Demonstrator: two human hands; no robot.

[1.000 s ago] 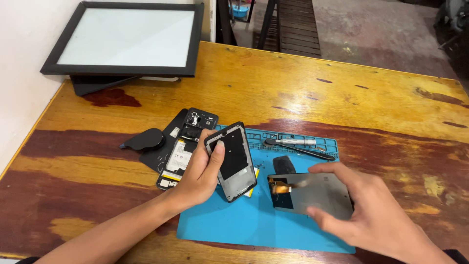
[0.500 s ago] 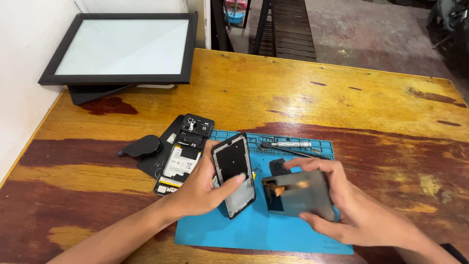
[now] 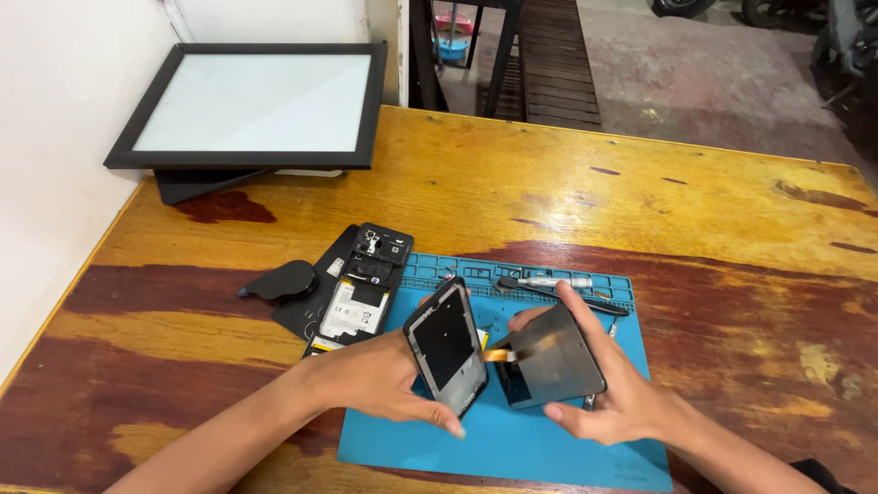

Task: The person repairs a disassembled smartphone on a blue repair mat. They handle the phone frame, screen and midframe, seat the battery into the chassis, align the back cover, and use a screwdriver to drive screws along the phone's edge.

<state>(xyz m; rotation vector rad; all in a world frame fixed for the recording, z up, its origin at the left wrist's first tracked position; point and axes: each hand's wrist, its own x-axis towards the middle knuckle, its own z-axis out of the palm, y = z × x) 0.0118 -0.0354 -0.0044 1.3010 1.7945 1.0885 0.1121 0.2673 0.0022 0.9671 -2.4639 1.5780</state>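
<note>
Phone frame (image 3: 448,352), black with a dark inner panel, is sitting tilted up on its long edge over the blue work mat (image 3: 430,453), near the mat's 9 o'clock side. Left hand (image 3: 384,380) is coming in from 7 o'clock, forearm lying low across the wooden table (image 3: 640,201), fingers curled behind the frame and thumb pressing along its lower edge, gripping it. Right hand (image 3: 613,402) is entering from 4 o'clock, wrist bent inward, fingers wrapping the far edge of a grey display panel (image 3: 549,357) and thumb closing on the near corner, so it is clamping that panel at a slant. An orange flex ribbon (image 3: 498,354) is spanning the gap between frame and panel.

At 10 o'clock from the frame, an opened phone body (image 3: 361,297) with exposed battery is lying half on a black pad (image 3: 311,306). A dark-handled tool (image 3: 549,288) is resting at the mat's 12 o'clock edge. A black-framed screen (image 3: 251,105) is standing at the table's 11 o'clock corner.
</note>
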